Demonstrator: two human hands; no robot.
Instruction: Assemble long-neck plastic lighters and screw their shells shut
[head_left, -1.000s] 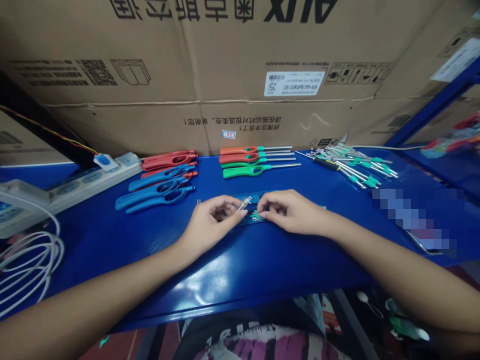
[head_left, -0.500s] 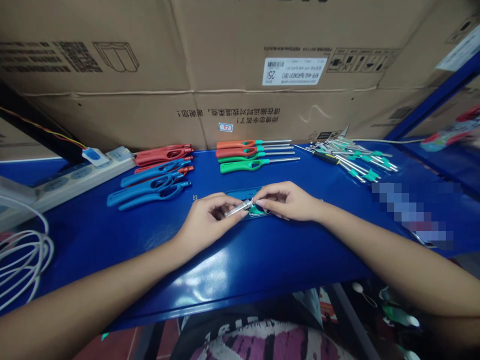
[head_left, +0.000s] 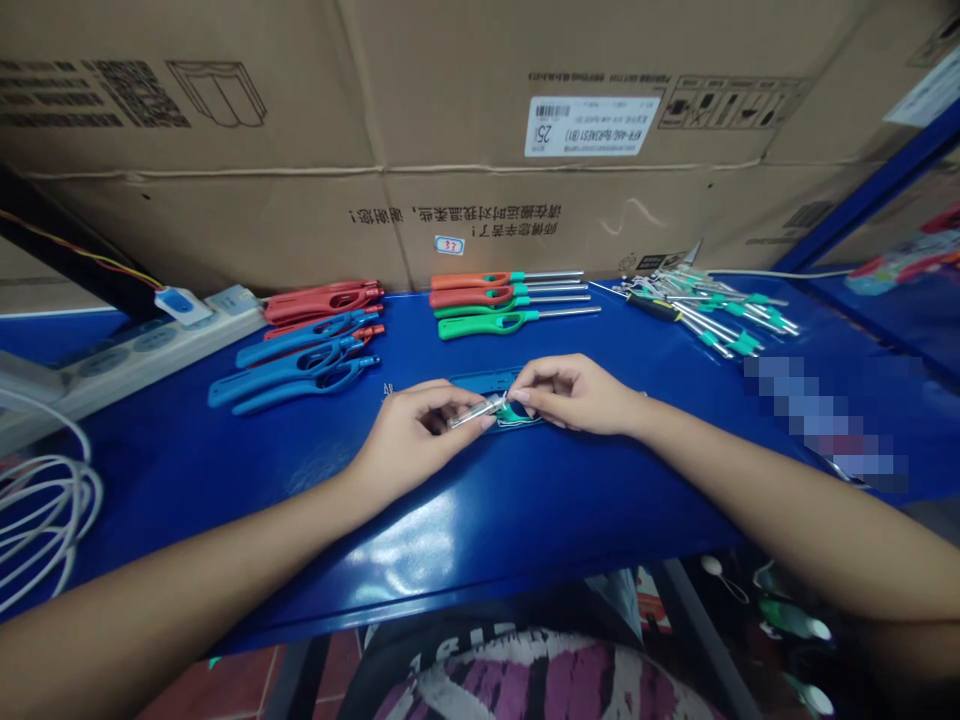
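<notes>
A small clear-and-silver cylinder (head_left: 474, 412) is pinched between the thumb and fingers of my left hand (head_left: 420, 435). At its upper right end my right hand (head_left: 574, 393) is closed in a pinch on a thin pale piece too small to make out. Beneath both hands a blue lighter shell (head_left: 480, 382) lies on the blue table (head_left: 450, 520), partly hidden by the fingers. A green part (head_left: 514, 412) with thin white wires shows between the hands, over the shell.
Red handles (head_left: 322, 300) and blue handles (head_left: 292, 378) lie at the left near a power strip (head_left: 127, 360). Lighters with metal rods (head_left: 487, 323) lie behind my hands. Green-tipped rods (head_left: 705, 315) and a screwdriver (head_left: 651, 307) are at the right. Cardboard (head_left: 300, 220) stands behind.
The camera view has shifted slightly. Both hands keep their grips, and the fingertips of my right hand have moved a little at the end of the cylinder.
</notes>
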